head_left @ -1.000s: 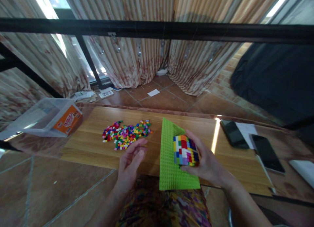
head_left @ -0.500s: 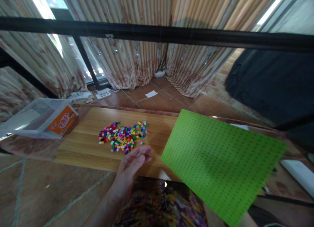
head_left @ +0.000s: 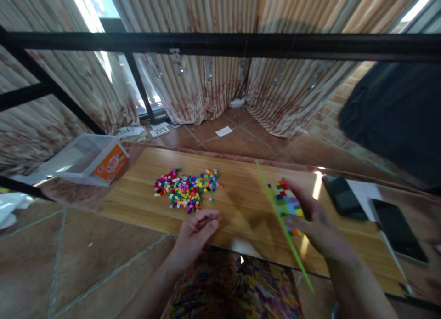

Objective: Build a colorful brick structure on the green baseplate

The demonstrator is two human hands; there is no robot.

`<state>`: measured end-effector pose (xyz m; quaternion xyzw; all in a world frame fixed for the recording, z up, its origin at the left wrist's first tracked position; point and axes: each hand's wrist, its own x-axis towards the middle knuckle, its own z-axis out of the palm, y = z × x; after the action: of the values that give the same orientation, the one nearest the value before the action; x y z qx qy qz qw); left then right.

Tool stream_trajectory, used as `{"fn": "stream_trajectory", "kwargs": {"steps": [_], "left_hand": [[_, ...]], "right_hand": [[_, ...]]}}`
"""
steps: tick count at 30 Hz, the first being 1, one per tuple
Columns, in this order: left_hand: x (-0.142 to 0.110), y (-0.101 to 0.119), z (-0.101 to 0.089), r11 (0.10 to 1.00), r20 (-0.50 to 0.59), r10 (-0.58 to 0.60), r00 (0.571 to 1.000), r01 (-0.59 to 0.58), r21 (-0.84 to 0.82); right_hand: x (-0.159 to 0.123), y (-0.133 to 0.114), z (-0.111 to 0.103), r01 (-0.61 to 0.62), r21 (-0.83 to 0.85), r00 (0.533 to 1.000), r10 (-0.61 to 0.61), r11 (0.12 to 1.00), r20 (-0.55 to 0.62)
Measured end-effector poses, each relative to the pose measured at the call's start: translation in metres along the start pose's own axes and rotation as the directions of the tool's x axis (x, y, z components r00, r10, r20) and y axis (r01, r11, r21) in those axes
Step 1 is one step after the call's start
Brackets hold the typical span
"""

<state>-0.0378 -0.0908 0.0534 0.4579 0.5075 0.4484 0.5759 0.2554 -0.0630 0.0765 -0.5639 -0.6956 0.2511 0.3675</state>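
Observation:
Near the front edge of the wooden board, my left hand (head_left: 197, 232) hovers with loosely curled fingers, the thumb a little apart and nothing visible in them. Just beyond it lies a spread pile of small coloured toy bricks (head_left: 186, 188). My right hand (head_left: 312, 218) grips a green studded baseplate (head_left: 275, 202), which is turned almost edge-on and tilted. On the plate's right face sits a patch of multicoloured bricks (head_left: 287, 202), blurred and partly covered by my right fingers.
A clear plastic bin (head_left: 86, 156) with an orange label stands at the left end of the table. Two dark phones (head_left: 399, 229) and a white sheet (head_left: 363, 195) lie at the right. A black metal bar (head_left: 220, 44) crosses in front of the curtains (head_left: 206, 89).
My right hand has turned the green baseplate from broad face to nearly edge-on, bringing the bricks on its other side into view. My left hand has moved little. The view has shifted right.

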Motion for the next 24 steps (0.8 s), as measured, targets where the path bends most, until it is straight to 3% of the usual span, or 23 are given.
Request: {"fn": "stream_trajectory", "kwargs": {"steps": [5, 8, 11, 14, 17, 20, 22, 24], "left_hand": [[0.003, -0.023, -0.025, 0.972, -0.162, 0.082, 0.983, -0.043, 0.230], [0.004, -0.032, -0.043, 0.944, -0.215, 0.135, 0.967, -0.060, 0.325], [0.005, -0.036, -0.059, 0.900, -0.244, 0.187, 0.952, -0.067, 0.431], [0.007, -0.038, -0.072, 0.802, -0.278, 0.303, 0.911, -0.086, 0.591], [0.014, -0.041, -0.084, 0.680, -0.347, 0.461, 0.817, -0.074, 0.730], [0.030, -0.044, -0.101, 0.595, -0.427, 0.545, 0.721, 0.026, 0.803], [0.047, -0.046, -0.115, 0.562, -0.467, 0.546, 0.696, 0.109, 0.820], [0.067, -0.046, -0.130, 0.538, -0.487, 0.526, 0.697, 0.170, 0.826]], "right_hand": [[0.023, 0.003, 0.031, 0.199, -0.337, 0.965, -0.125, 0.920, 0.229], [0.029, 0.019, 0.054, 0.300, -0.366, 0.920, -0.166, 0.881, 0.354], [0.031, 0.034, 0.063, 0.327, -0.416, 0.909, -0.161, 0.848, 0.386], [0.034, 0.032, 0.063, 0.315, -0.454, 0.925, -0.162, 0.833, 0.344], [0.039, 0.006, 0.076, 0.282, -0.400, 0.949, -0.192, 0.872, 0.251], [0.053, -0.026, 0.116, 0.243, -0.238, 0.965, -0.209, 0.940, 0.161], [0.070, -0.037, 0.153, 0.223, -0.156, 0.971, -0.205, 0.962, 0.120], [0.090, -0.038, 0.187, 0.155, -0.151, 0.988, -0.152, 0.976, 0.033]]}}
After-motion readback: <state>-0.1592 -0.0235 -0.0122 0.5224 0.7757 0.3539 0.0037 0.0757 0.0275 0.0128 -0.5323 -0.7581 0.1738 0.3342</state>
